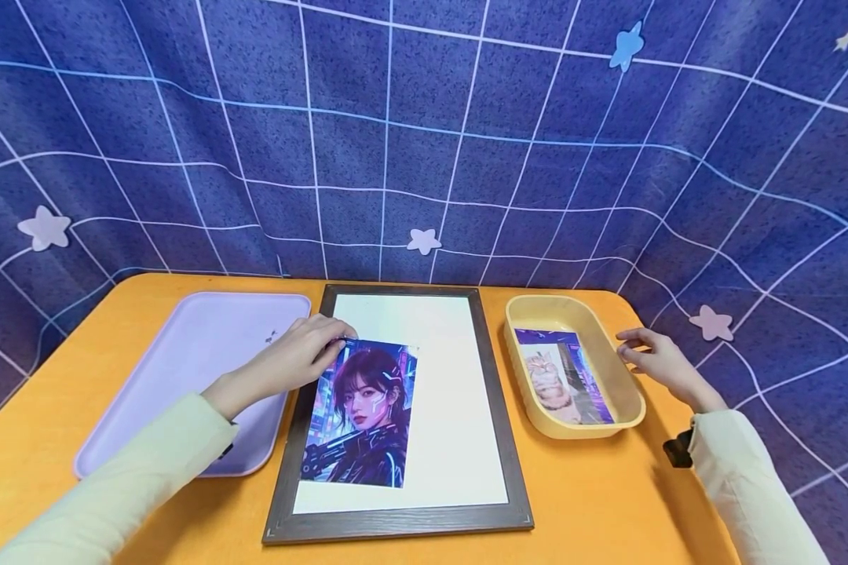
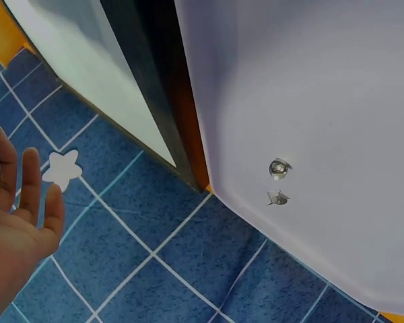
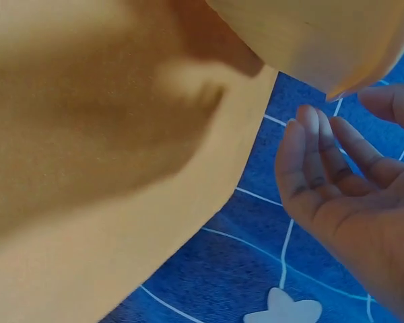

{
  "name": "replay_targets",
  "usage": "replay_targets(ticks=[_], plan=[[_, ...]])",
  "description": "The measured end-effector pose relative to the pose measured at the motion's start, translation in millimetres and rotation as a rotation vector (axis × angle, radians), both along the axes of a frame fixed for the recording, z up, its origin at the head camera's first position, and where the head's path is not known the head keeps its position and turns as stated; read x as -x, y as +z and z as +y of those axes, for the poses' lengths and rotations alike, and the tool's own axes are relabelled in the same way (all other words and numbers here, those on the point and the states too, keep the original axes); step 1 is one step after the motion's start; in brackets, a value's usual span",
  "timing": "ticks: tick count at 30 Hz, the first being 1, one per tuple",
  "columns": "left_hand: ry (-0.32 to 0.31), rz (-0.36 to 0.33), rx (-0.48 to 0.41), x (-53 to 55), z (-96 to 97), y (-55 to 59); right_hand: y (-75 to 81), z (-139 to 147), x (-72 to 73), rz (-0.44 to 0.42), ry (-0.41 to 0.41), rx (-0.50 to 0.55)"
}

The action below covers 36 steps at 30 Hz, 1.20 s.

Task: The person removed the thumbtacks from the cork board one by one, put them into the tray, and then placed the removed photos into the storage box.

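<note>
My left hand (image 1: pixel 319 343) pinches the upper left corner of a printed picture (image 1: pixel 367 416) of a dark-haired figure in neon colours. The picture lies over the left part of a white board (image 1: pixel 459 408) with a dark grey frame (image 1: pixel 495 408). In the left wrist view only a thin edge of the picture shows beside the left hand (image 2: pixel 20 208). My right hand (image 1: pixel 660 362), fingers loosely bent and holding nothing, is beside the right rim of a yellow basket (image 1: pixel 572 431). Seen from the right wrist, the right hand (image 3: pixel 350 175) has its fingertips just below the basket wall (image 3: pixel 323 40).
Several prints lie in the basket, among them a cat picture (image 1: pixel 547 377). Left of the frame is a lilac tray (image 1: pixel 205 345) holding small shiny metal pieces (image 2: pixel 279 168). Everything stands on an orange table (image 1: pixel 593 502), with a blue gridded curtain (image 1: pixel 367 157) behind.
</note>
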<state>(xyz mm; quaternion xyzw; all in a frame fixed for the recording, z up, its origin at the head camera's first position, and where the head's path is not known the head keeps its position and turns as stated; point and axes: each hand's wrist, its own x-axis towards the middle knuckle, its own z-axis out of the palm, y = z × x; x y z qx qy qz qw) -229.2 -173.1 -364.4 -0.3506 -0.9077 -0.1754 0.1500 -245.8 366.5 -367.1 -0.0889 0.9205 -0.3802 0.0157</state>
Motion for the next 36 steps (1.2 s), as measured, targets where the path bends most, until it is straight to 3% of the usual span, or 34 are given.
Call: replay_targets(ticks=[7, 15, 21, 29, 36], plan=[[0.000, 0.019, -0.014, 1.4, 1.6, 4.6, -6.1, 6, 2.2, -0.100, -0.004, 0.140], [-0.013, 0.044, -0.036, 5.0, 6.3, 16.8, -11.6, 8, 0.9, -0.162, 0.005, 0.216], [-0.032, 0.076, -0.042, 7.7, 11.1, 27.1, -13.9, 7, 1.9, -0.177, 0.008, 0.252], [-0.008, 0.024, -0.032, 10.3, 24.1, 43.2, -17.3, 6, 2.5, -0.192, -0.015, 0.279], [0.004, 0.045, -0.053, 15.3, 39.0, 49.6, -18.7, 7, 3.2, -0.204, -0.026, 0.275]])
